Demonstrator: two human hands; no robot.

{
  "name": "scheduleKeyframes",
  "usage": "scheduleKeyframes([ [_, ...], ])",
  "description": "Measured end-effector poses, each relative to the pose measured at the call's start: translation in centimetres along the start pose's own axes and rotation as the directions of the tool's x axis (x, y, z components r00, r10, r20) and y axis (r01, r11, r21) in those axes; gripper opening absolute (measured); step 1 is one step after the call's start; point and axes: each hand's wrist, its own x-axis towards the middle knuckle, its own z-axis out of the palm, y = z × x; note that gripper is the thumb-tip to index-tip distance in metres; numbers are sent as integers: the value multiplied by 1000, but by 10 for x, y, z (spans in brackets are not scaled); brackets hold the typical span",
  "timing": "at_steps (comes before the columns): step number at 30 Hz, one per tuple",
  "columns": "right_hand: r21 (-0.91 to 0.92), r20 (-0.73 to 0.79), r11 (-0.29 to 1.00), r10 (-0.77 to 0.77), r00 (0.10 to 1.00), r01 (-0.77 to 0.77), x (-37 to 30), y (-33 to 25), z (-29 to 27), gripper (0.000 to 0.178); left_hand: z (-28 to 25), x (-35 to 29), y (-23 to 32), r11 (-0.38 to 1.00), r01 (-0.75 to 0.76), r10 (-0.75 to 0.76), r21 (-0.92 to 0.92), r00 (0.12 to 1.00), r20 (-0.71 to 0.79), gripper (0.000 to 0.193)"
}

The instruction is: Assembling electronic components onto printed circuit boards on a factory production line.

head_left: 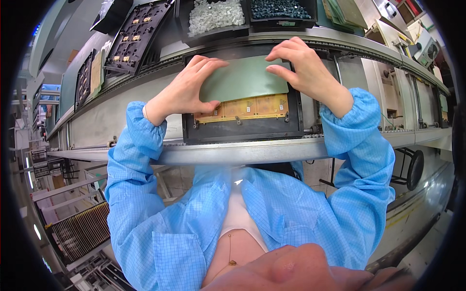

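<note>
Green sheet [244, 79] over the yellow board [255, 107] in the black tray [228, 133] looks light and stiffish, so I'd pinch its left and right edges, where left hand [187, 86] and right hand [307, 68] curve their fingers [283, 74], can't tell if gripping.

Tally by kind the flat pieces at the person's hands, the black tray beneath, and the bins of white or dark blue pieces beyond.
Green sheet: 1
Yellow board panel: 1
Black tray: 1
Bin of white pieces: 1
Bin of dark blue pieces: 1
Total: 5
</note>
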Motion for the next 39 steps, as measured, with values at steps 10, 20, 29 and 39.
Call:
scheduleKeyframes([
  [10, -20, 265, 991, -121, 957, 130, 33, -12, 25, 53, 4, -3, -4, 999, -24, 26, 45, 999, -47, 80],
  [20, -90, 347, 981, -130, 929, 171, 37, -36, 40, 80, 20, -8, -9, 991, -123, 133, 61, 968, -212, 75],
  [29, 8, 345, 997, -70, 936, 72, 27, -30, 27, 85, 5, -54, -38, 999, -27, 40, 40, 930, -366, 18],
  [39, 34, 346, 999, -17, 938, 5, 19, -24, 23, 84, 33, -53, -33, 958, -79, 177, 276, 919, -354, 15],
])
